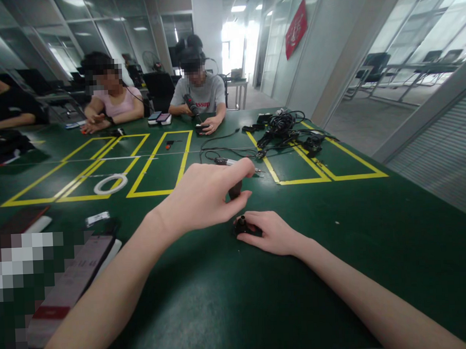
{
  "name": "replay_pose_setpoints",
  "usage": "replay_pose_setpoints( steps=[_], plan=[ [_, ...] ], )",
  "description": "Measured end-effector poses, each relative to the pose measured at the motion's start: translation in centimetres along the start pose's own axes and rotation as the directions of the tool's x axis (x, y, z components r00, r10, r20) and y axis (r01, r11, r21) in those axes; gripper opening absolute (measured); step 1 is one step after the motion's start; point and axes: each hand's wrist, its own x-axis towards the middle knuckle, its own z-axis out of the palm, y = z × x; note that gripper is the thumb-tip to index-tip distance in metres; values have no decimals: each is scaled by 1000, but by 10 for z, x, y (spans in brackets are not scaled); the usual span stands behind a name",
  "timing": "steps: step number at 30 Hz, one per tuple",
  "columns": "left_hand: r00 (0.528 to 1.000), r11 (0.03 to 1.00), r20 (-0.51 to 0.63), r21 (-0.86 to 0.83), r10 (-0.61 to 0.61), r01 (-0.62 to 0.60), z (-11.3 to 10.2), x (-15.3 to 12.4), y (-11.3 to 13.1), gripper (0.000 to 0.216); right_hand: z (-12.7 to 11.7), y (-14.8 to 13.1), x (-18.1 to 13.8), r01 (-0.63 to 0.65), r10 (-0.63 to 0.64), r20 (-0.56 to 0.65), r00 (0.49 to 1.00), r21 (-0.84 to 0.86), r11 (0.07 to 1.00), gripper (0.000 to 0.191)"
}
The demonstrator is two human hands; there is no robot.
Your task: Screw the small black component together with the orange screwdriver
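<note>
Green table [231, 303], toward near edge | our left hand [205, 196]: dark piece [235, 190] pinched | right hand [274, 232]: black part [241, 225] between gripping fingers

Red letters, visible as "assup", stand on a grey T-shirt [215, 93] across the counter [355, 231]. The red wall sign's [296, 27] marking and the flat pinkish-grey panel's [69, 274] fine print are illegible.
</note>
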Motion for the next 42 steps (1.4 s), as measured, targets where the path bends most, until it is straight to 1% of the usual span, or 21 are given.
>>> replay_pose_setpoints(
  steps=[5, 12, 16, 18, 22, 26, 28, 32, 37, 42],
  plan=[
    [999, 996, 10, -77, 34, -33, 0, 0, 0, 20, -1, 0, 0, -11, 12, 15, 1000, -10, 1000, 31],
    [1000, 1000, 18, 26, -8, 8, -3, 0, 0, 19, -2, -2, 0, -21, 21, 22, 1000, -6, 1000, 33],
    [998, 998, 57, -55, 30, -27, -5, -1, 2, 24, -2, -1, 0, -28, 28, 34, 999, 3, 1000, 29],
    [997, 997, 66, -68, 36, -32, -6, -1, 3, 27, -2, -1, 0, -28, 28, 40, 999, 5, 1000, 28],
    [998, 998, 55, -56, 14, -11, -7, -1, 2, 20, 0, 0, 0, -24, 24, 28, 999, -6, 1000, 31],
    [998, 993, 53, -113, 46, -40, -6, 0, 0, 11, -1, 0, 0, -29, 29, 25, 999, -8, 1000, 32],
    [998, 995, 46, -93, 44, -40, -6, 1, 0, 12, -1, 0, 0, -29, 29, 26, 999, -6, 1000, 32],
    [1000, 1000, 17, -5, -1, 1, -5, 1, 1, 14, -2, -1, 0, -20, 20, 16, 1000, -13, 1000, 33],
    [999, 997, 44, -81, 10, -7, -3, 0, 0, 24, -1, -1, 0, -6, 6, 8, 1000, -11, 1000, 31],
    [1000, 1000, 14, -5, -3, 3, -2, 0, -2, 25, -1, -1, 0, -20, 20, 16, 1000, -11, 1000, 33]
  ],
)
